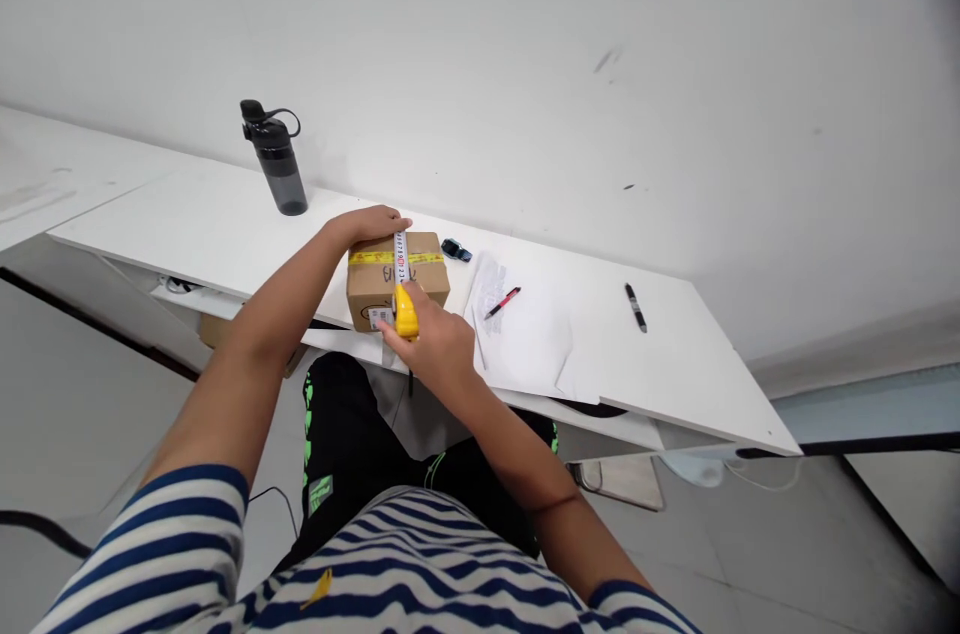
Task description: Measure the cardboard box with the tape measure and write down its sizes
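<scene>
A small brown cardboard box (367, 289) sits at the desk's near edge, with yellow printed tape across its top, dark handwriting and a white label on its front side. In my right hand (444, 344) is a yellow tape measure (406, 312), gripped at the box's near top edge. Its white blade (400, 254) runs across the box top, away from me. At the far edge of the box, my left hand (377, 223) has its fingers closed on the blade's far end; the fingertips are partly hidden.
On the white desk (679, 354), a dark bottle (281, 164) stands at the left by the wall. A dark watch (456, 250) lies right of the box. Farther right are white papers (525, 344), a red-and-black pen (502, 302) and a black pen (635, 307).
</scene>
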Available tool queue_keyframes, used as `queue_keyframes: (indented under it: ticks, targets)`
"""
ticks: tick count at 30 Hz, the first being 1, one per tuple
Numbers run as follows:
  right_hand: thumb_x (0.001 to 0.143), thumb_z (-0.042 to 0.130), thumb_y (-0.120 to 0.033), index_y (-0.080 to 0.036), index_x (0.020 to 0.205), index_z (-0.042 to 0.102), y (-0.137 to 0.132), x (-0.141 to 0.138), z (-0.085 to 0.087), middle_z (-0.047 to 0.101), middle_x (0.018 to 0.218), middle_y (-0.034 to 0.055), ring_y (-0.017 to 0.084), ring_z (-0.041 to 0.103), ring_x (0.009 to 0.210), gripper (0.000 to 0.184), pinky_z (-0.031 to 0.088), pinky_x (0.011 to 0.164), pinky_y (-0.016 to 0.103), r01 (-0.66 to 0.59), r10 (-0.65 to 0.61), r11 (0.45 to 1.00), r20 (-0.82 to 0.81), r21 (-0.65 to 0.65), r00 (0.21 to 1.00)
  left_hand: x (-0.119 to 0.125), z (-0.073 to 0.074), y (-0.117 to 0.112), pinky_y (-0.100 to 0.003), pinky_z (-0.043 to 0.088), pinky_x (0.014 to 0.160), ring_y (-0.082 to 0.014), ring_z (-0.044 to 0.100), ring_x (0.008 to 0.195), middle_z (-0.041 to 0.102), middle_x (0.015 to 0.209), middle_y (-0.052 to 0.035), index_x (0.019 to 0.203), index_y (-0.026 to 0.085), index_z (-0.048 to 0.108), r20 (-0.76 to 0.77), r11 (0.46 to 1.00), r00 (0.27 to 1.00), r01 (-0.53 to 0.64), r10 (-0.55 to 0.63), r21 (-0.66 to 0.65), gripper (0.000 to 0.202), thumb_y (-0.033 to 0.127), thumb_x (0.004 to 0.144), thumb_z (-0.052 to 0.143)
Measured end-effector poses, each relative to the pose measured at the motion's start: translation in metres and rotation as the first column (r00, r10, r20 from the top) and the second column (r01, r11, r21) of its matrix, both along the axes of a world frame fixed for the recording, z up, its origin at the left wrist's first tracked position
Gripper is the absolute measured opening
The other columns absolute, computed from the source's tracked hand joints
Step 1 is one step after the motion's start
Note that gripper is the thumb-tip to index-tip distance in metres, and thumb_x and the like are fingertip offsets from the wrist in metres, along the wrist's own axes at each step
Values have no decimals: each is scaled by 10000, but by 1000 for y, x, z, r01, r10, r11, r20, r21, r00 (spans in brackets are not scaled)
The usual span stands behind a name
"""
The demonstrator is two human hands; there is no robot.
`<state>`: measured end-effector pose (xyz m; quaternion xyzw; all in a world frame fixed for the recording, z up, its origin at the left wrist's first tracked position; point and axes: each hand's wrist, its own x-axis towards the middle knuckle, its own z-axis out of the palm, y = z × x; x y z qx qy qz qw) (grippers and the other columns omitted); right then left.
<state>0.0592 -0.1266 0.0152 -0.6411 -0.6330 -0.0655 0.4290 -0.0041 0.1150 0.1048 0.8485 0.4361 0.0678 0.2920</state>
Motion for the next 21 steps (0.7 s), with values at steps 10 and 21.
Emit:
queue_keyframes:
  ticks: [10,21]
  targets:
    - [887,590,-637,-317,1454,519,12,9,-4,754,961,92,264,699,780,655,546,733,371,-1,-3,997,-55,-79,999,-16,-17,-19,-338,397,712,-223,575,730,684,791,-85,697,209,662,29,972,998,50,-58,232,524,639,900,442]
    - [1008,460,-529,-222,1514,392,22,54,-12,663,1278,167,288,670,1143,595,568,961,449,78,-74,975,-29,209,997,-15,-5,-82,-365,472,841,-244,658,915,748,966,-75,949,202,727,213,913,964,59,-157,404,621,630,991,279]
